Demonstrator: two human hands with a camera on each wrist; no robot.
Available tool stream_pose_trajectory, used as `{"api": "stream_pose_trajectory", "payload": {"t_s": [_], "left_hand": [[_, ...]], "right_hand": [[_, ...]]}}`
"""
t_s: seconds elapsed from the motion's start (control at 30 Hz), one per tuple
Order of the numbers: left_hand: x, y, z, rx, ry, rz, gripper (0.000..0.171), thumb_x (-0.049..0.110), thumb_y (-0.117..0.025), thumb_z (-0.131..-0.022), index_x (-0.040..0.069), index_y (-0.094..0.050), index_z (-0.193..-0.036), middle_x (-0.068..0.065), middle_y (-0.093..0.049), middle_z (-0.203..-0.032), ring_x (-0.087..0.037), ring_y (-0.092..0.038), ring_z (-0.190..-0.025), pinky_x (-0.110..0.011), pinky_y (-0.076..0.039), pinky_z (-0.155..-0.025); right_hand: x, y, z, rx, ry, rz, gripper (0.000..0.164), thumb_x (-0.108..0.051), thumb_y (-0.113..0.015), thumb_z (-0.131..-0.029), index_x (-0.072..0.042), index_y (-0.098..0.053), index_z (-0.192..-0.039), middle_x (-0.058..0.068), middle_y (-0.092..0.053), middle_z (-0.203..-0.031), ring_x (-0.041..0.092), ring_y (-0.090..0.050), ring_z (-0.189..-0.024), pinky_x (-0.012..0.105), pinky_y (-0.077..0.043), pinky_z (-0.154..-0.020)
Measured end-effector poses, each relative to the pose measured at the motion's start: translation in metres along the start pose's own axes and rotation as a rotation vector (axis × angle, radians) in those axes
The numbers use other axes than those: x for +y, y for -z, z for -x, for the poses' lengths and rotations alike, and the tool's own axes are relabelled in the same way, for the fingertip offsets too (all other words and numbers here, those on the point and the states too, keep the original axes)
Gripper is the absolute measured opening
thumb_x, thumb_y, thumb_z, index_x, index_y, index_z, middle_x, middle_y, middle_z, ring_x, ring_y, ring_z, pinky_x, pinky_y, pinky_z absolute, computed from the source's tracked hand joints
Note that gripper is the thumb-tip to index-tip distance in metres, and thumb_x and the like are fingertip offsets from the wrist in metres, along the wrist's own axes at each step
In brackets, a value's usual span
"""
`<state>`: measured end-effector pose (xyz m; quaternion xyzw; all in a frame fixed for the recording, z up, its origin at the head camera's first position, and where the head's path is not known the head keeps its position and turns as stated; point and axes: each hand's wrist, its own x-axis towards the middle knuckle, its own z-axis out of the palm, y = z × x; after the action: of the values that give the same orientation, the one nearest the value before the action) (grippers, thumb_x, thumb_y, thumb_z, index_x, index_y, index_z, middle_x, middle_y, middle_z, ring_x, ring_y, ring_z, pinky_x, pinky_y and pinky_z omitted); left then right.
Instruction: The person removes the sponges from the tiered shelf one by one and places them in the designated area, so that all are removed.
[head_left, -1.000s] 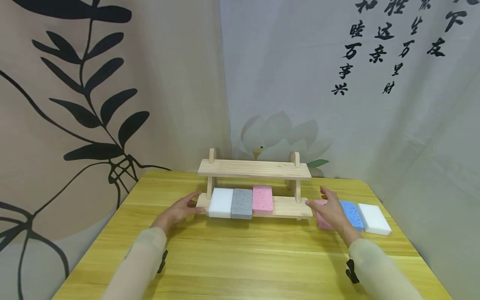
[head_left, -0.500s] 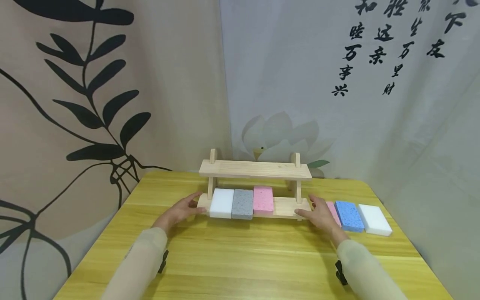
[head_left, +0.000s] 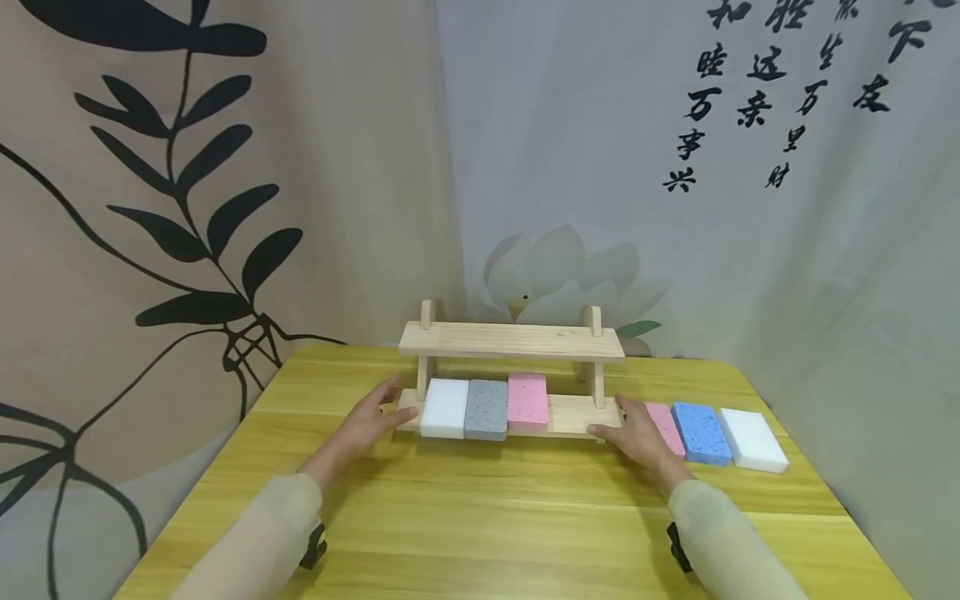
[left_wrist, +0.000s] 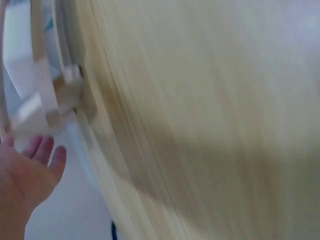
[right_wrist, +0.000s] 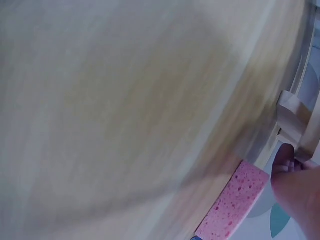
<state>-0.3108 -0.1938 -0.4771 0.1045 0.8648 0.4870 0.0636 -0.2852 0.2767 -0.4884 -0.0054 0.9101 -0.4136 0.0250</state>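
Observation:
A two-tier wooden shelf (head_left: 510, 340) stands at the back of the table. On its lower board lie a white sponge (head_left: 445, 408), a grey sponge (head_left: 486, 410) and a pink sponge (head_left: 527, 402), side by side from the left. My left hand (head_left: 367, 421) is at the board's left end, thumb in front near the white sponge. In the left wrist view its fingers (left_wrist: 44, 149) look extended beside the shelf end; contact is unclear. My right hand (head_left: 637, 432) grips the board's right end, thumb at the front edge and fingers round the side, partly hidden.
Right of the shelf, a second pink sponge (head_left: 666, 428), a blue sponge (head_left: 702, 433) and another white sponge (head_left: 753, 440) lie in a row on the wooden table (head_left: 495, 517). A printed cloth (head_left: 360, 167) hangs right behind the table.
My right hand has come left from above the second pink sponge to the shelf's right end. My left hand has shifted slightly, its thumb lifting higher. The shelf has hardly moved.

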Motion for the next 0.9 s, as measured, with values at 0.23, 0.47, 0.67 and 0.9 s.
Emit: {"api": "stream_pose_trajectory", "payload": {"t_s": [0.23, 0.47, 0.67, 0.9], "left_hand": [[0.021, -0.029, 0.020, 0.142, -0.019, 0.056, 0.092, 0.042, -0.074, -0.089, 0.006, -0.023, -0.156, -0.022, -0.038, -0.148, -0.040, -0.040, -0.133, -0.054, -0.037, -0.107], [0.024, -0.063, 0.035, 0.249, 0.002, 0.137, 0.096, 0.041, -0.080, -0.084, 0.005, -0.026, -0.155, -0.017, -0.044, -0.136, -0.032, -0.051, -0.118, -0.047, -0.045, -0.099], [0.028, -0.077, 0.040, 0.267, 0.021, 0.109, 0.091, 0.037, -0.081, -0.084, 0.004, -0.030, -0.152, -0.015, -0.048, -0.126, -0.028, -0.054, -0.109, -0.042, -0.048, -0.092], [0.030, -0.086, 0.038, 0.325, 0.002, 0.098, 0.085, 0.031, -0.082, -0.083, 0.002, -0.037, -0.148, -0.015, -0.052, -0.114, -0.024, -0.057, -0.094, -0.034, -0.050, -0.082]], "right_hand": [[-0.003, 0.000, 0.002, -0.005, -0.005, 0.033, 0.099, -0.043, -0.072, -0.090, 0.012, -0.018, -0.152, 0.038, -0.022, -0.150, 0.050, -0.027, -0.138, 0.061, -0.023, -0.112], [-0.002, 0.001, 0.004, -0.005, -0.006, 0.028, 0.100, -0.044, -0.072, -0.090, 0.012, -0.017, -0.152, 0.038, -0.022, -0.150, 0.050, -0.028, -0.138, 0.061, -0.024, -0.112], [-0.001, 0.001, 0.003, -0.003, -0.004, 0.029, 0.100, -0.044, -0.072, -0.090, 0.013, -0.018, -0.152, 0.038, -0.021, -0.151, 0.050, -0.026, -0.139, 0.062, -0.023, -0.112], [0.000, 0.000, 0.002, -0.008, 0.003, 0.026, 0.101, -0.045, -0.072, -0.090, 0.012, -0.017, -0.152, 0.038, -0.022, -0.150, 0.051, -0.026, -0.139, 0.062, -0.023, -0.112]]}}
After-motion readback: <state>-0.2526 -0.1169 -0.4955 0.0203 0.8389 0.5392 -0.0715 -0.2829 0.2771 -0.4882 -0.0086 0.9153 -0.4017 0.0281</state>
